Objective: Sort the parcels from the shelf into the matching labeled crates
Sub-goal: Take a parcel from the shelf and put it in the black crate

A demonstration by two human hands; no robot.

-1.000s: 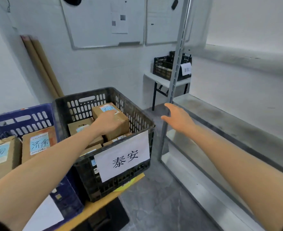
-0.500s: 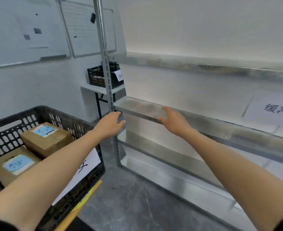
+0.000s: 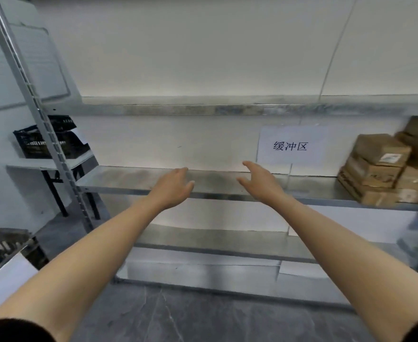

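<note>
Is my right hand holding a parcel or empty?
Empty: the right hand is open, fingers relaxed, before the shelf; the parcels sit stacked farther right.

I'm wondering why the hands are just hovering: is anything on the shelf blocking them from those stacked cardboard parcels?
Nothing visible does. The left hand and right hand hang open over bare middle shelf; the parcels sit stacked at its right end, with open shelf between.
</note>
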